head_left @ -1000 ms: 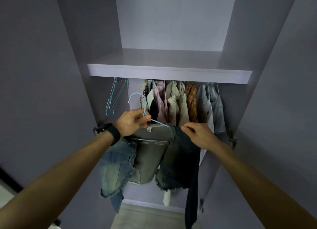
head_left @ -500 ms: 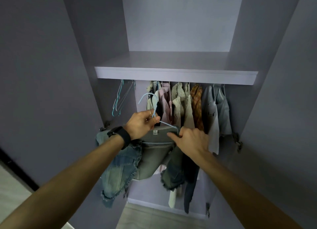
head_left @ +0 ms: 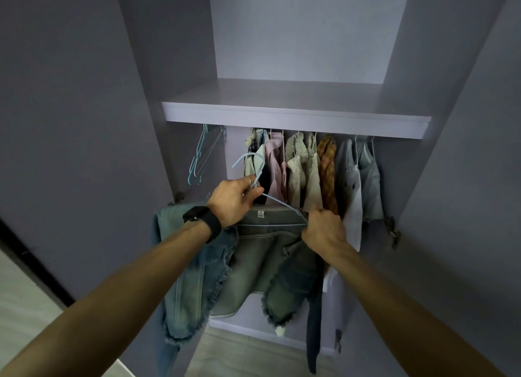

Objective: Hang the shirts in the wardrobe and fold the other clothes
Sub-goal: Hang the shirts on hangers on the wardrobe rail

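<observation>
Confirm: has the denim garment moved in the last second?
Yes. The denim garment spread leftward; its upper corner now sits just below the left door hinge.

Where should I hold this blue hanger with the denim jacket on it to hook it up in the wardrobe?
Probably the neck just under the hook of the hanger, coming from the left, as the left hand pinches it: the hook is free above and the jacket hangs below.
</observation>
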